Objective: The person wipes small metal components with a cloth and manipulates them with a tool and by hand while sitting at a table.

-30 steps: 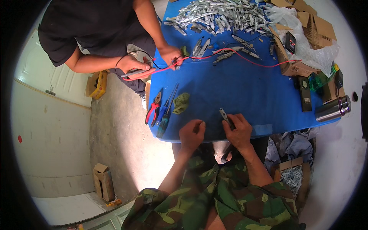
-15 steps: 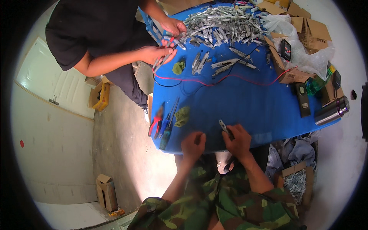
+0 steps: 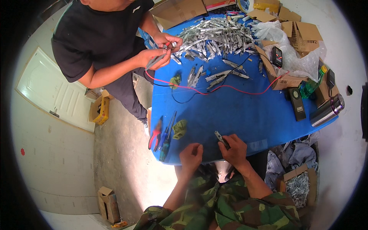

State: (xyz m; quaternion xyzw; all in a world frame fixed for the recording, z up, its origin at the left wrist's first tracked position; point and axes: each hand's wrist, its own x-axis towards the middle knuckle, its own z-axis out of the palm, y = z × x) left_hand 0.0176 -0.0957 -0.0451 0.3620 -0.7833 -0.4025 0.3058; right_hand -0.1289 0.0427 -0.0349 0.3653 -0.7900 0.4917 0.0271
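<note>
- A small metal part is held in the right hand at the near edge of the blue table; the fingers are curled around its lower end, and its dark tip sticks up and to the left, clear of the fist.
- The left hand is rested on the table edge just beside the right, with the fingers bent loosely under; whether anything is pinched in them cannot be told.
- Both forearms are seen in camouflage sleeves, coming in from the lower edge.
- Red-handled pliers, a screwdriver and a crumpled green cloth are laid to the left of the hands, near the table's corner.
- A red wire and a black wire are trailed across the middle of the table.
- A heap of silver metal parts is piled at the far side, with a few loose parts spread nearer the wires.
- A second person in a black shirt is seated at the far left corner, a part being worked in that person's hands.
- A steel flask is laid on its side at the right edge, next to a black meter and a green bottle.
- Cardboard boxes and a clear plastic bag are crowded at the far right.
</note>
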